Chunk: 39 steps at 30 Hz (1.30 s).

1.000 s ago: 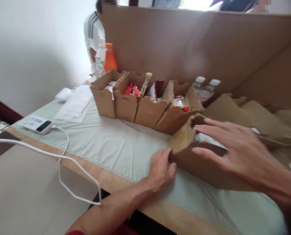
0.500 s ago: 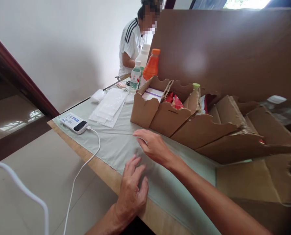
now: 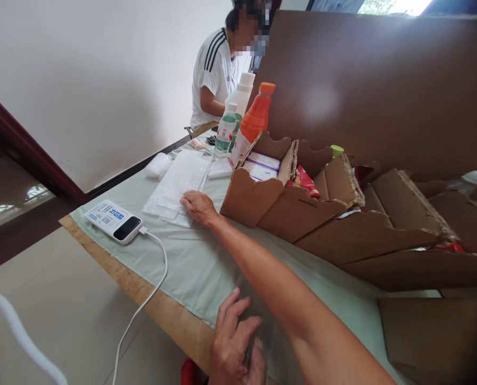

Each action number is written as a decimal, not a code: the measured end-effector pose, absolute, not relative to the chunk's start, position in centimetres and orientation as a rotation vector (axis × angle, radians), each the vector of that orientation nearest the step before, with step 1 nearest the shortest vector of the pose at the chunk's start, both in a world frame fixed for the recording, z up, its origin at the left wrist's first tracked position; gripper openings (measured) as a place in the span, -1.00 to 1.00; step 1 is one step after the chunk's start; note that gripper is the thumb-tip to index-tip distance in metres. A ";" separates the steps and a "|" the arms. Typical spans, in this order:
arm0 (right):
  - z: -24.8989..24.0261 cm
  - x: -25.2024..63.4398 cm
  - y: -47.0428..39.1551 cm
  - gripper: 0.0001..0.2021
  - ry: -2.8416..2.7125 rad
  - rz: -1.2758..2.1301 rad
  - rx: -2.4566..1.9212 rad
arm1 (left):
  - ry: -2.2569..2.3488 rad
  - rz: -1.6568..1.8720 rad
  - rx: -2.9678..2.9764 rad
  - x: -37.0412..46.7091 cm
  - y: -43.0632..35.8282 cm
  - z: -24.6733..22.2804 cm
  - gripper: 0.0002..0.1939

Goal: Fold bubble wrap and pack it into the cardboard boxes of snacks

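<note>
My right hand [image 3: 199, 207] reaches across the table to a stack of clear bubble wrap bags [image 3: 178, 179]. Its fingers are closed at the right edge of the stack, the fingertips pinching a bag there; how many layers they grip is hidden. Near the table's front edge, my left hand [image 3: 238, 342] hovers with its fingers apart and nothing in them. A small bubble wrap roll [image 3: 158, 166] lies just left of the stack.
A white power bank [image 3: 112, 220] with a white cable lies at the left corner. Cardboard bins [image 3: 258, 200] holding packets line the right side. Behind stand an orange bottle [image 3: 256, 115] and a clear bottle [image 3: 225, 131]. A person in a white shirt [image 3: 212, 69] sits beyond.
My right hand has moved forward and left from the bare cloth to the bubble wrap bags, closing at their edge. My left hand has dropped lower in the view. The view has shifted slightly.
</note>
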State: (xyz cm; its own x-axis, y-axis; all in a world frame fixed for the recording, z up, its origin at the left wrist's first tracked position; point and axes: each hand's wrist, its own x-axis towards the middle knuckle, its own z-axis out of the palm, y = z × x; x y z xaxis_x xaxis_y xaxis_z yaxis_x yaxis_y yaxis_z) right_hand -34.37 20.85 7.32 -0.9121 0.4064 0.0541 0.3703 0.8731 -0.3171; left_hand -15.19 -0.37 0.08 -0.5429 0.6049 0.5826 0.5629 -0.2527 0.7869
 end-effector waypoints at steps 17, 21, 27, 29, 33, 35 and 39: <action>9.4 -18.2 16.8 -0.83 -2.652 0.700 -0.481 | 1.471 2.064 0.542 -17.7 -1.4 2.8 -0.46; 9.4 -14.2 15.9 -0.85 -2.702 0.851 -0.320 | 1.229 2.154 0.102 -20.5 -0.1 5.2 -0.15; 12.3 -20.0 16.1 -0.83 -2.653 0.901 -0.360 | 1.487 2.035 0.185 -22.5 0.7 5.6 -0.23; 12.8 -24.7 15.9 -0.78 -2.792 0.747 -0.313 | 1.668 1.934 0.332 -22.2 0.4 4.7 -0.35; 11.5 -34.3 14.6 -0.77 -2.967 0.583 -0.215 | 1.838 1.849 0.554 -21.3 -0.1 2.8 -0.37; 10.1 -37.7 14.0 -0.79 -2.963 0.576 -0.234 | 1.837 1.847 0.622 -21.2 0.0 2.1 -0.37; 7.9 -40.4 14.2 -0.84 -2.909 0.625 -0.308 | 1.846 1.859 0.726 -21.2 0.3 1.2 -0.35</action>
